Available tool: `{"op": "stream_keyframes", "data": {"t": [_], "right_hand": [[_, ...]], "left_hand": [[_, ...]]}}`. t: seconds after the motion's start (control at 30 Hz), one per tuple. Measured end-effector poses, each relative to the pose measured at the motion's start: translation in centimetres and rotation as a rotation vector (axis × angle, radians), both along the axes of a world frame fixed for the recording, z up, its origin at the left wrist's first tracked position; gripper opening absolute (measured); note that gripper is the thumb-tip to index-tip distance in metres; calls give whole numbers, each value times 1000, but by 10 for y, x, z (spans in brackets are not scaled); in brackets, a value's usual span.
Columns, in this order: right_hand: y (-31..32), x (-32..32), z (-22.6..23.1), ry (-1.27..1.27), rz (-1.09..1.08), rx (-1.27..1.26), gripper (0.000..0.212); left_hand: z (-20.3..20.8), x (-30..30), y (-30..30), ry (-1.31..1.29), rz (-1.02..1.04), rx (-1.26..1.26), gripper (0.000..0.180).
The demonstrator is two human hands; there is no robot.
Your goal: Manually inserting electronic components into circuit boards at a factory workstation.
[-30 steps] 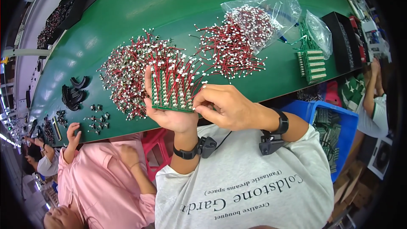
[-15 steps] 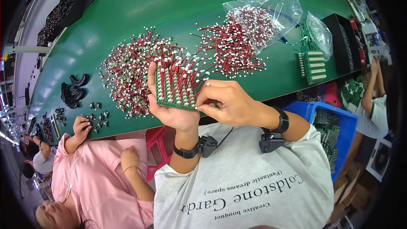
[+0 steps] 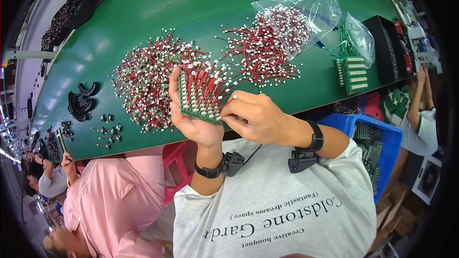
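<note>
My left hand (image 3: pixel 197 126) holds up a green circuit board panel (image 3: pixel 191 107) from below, with fingers along its left edge. Rows of white sockets cover the panel, and many short red wires with white plugs stand up from it. At the panel's lower right corner, my right hand (image 3: pixel 251 117) pinches a red wire lead (image 3: pixel 231 100) whose white plug sticks out above the fingers. Whether its lower end sits in a socket is hidden by the fingertips. Behind the panel lies a large heap of small wired boards (image 3: pixel 146 79) on the green table (image 3: pixel 191 0).
Loose red wire leads (image 3: pixel 248 52) spill from a clear plastic bag (image 3: pixel 306 7). Stacked green panels (image 3: pixel 355 74) and a black bin (image 3: pixel 382 48) stand at right. A blue crate (image 3: pixel 389 148) holds more panels. Black curved parts (image 3: pixel 81 102) lie left, near a co-worker in pink (image 3: pixel 119 196).
The panel in my left hand has tilted and shifted slightly right. My right hand stays at its lower right corner. The co-worker in pink has moved a hand leftward to a thin strip.
</note>
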State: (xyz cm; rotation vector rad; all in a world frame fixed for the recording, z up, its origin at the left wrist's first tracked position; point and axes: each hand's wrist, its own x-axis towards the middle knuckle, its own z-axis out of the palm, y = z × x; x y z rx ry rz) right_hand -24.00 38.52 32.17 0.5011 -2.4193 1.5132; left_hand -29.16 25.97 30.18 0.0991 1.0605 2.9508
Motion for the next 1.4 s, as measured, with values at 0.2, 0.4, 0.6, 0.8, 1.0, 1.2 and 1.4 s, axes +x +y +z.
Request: {"op": "stream_keyframes", "data": {"t": [0.2, 0.4, 0.6, 0.8, 1.0, 1.2, 1.4], "right_hand": [[1, 1, -2, 55, 20, 109, 13], [7, -2, 4, 61, 125, 337, 13], [11, -2, 9, 17, 196, 466, 14], [10, -3, 15, -41, 247, 554, 15], [13, -2, 11, -23, 224, 520, 19], [12, 1, 2, 52, 128, 369, 17], [12, -1, -4, 78, 137, 343, 19]], "left_hand": [[1, 1, -1, 7, -51, -26, 62], [-2, 4, 4, -27, -54, -144, 61], [-3, 8, 8, -100, -51, -133, 61], [-8, 8, 5, -52, -130, -114, 61], [-10, 6, 4, -84, -121, -113, 59], [-6, 4, 3, -89, -121, -29, 59], [-6, 7, 6, -97, -140, 9, 60]]}}
